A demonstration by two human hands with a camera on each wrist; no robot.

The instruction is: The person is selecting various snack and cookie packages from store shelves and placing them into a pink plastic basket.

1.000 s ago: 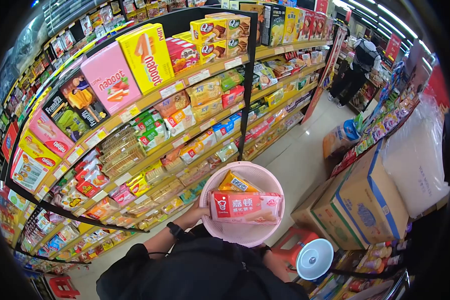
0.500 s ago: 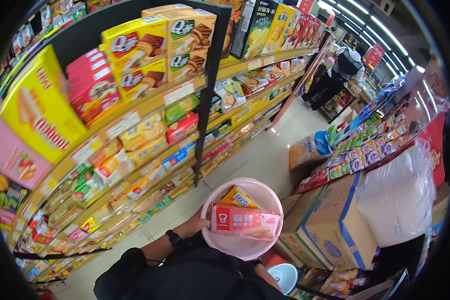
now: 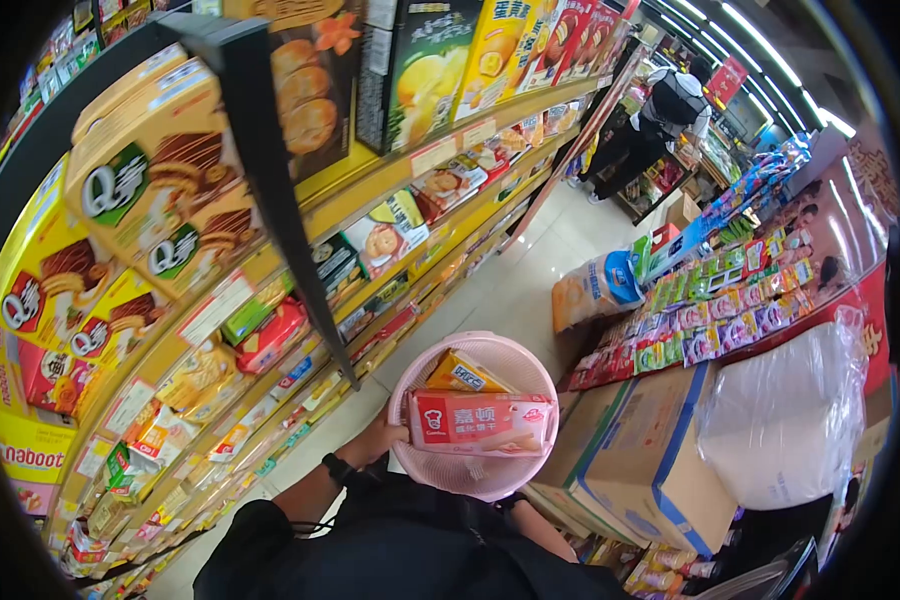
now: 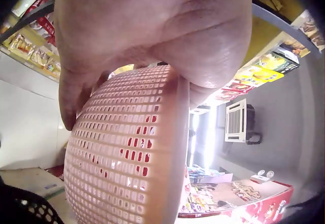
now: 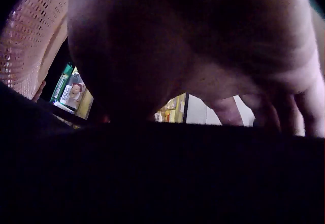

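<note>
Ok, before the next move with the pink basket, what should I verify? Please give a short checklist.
1. Left hand grips pink basket rim: ok.
2. Right hand supports the basket: cannot tell, too dark.
3. Red pack lies fully inside: ok.
4. Yellow pack inside, behind the red pack: ok.
5. Aisle floor ahead shows no obstacle: ok.

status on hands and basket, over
Left grip holds basket rim. Right grip low by body, hold unclear. Two snack packs in basket. Cartons close at right, person far down aisle.
</note>
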